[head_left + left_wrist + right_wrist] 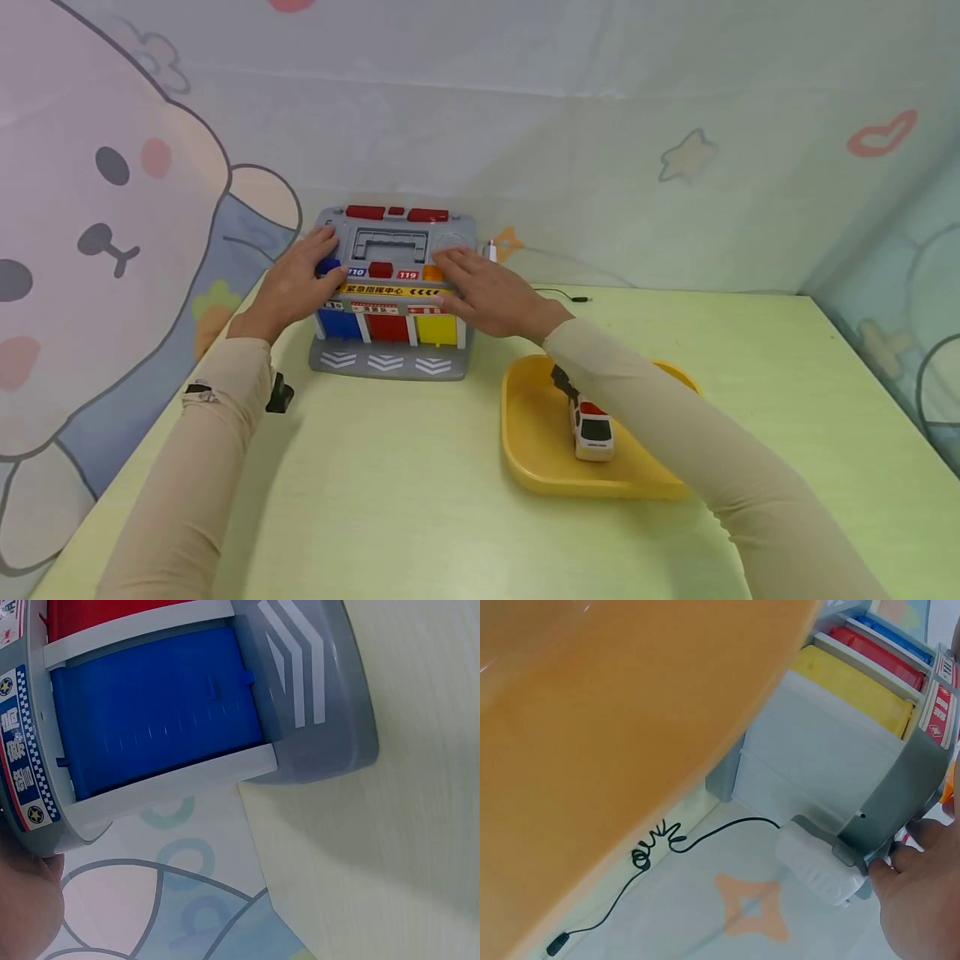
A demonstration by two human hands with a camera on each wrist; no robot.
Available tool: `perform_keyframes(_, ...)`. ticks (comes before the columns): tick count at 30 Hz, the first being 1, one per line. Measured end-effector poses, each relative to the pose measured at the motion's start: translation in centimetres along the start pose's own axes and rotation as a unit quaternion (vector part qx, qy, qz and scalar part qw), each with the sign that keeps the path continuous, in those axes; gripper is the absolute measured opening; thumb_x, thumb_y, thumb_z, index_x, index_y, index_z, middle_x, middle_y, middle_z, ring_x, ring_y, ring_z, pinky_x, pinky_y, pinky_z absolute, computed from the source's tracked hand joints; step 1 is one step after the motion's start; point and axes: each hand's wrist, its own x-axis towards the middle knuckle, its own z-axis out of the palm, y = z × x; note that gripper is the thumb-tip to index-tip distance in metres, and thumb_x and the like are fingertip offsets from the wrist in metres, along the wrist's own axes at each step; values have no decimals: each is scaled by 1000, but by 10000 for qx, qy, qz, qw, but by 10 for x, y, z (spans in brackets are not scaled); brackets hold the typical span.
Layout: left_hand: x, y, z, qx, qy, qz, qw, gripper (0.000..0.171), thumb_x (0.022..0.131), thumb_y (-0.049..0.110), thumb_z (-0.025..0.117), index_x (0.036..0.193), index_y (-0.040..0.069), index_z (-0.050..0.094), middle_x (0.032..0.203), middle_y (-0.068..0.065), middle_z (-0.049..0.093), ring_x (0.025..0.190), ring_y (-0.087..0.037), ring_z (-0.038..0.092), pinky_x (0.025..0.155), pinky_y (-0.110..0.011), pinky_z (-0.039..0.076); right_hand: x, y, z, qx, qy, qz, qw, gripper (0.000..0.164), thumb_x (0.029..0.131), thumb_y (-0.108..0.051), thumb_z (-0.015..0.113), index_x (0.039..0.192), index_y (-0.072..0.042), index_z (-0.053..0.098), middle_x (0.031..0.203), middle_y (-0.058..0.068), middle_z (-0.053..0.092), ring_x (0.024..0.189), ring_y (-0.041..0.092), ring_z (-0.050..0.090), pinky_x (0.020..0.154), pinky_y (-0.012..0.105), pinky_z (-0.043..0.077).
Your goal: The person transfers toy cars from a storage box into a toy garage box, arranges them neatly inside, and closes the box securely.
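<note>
A toy emergency station (386, 362) stands at the back left of the table. It is grey, with blue, red and yellow doors shut along its front. My left hand (288, 283) rests on its upper left corner, thumb at the blue button (327, 266). On the upper right side lies my right hand (495, 296), fingers extended over the top beside the orange button (432, 273). In the left wrist view the blue door (157, 712) is close up. A white handset (821, 862) with a coiled black cord hangs on the station's side, next to my right fingers.
A yellow tray (517, 467) sits in front, partly under my right forearm. In it is a white toy car (595, 437) with a red roof piece. The cord's black plug (581, 299) lies near the table's back edge. A printed cloth (570, 150) hangs behind.
</note>
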Motion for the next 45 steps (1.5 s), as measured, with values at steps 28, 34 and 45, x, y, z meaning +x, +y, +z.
perform_keyframes(28,12,2,-1,-97,-201,85,9997,69,96,28,40,160,11,22,170,-4,13,158,-26,5,123,-59,14,5,3,4,287,-129,-721,9969,63,108,-43,30,162,-14,12,171,0,6,158,17,10,127,36,17)
perform_keyframes(34,14,3,0,-96,-169,161,9997,69,96,28,40,159,10,22,170,-5,13,158,-25,5,124,-59,14,3,7,5,209,-66,-731,9971,65,107,-44,31,162,-15,11,171,0,6,157,18,11,126,37,19)
perform_keyframes(45,13,5,3,-63,-202,235,9995,68,96,28,38,159,9,22,170,-6,12,158,-26,4,125,-57,12,0,9,8,98,-4,-734,9973,63,108,-40,32,162,-13,12,170,2,9,157,20,12,127,37,17)
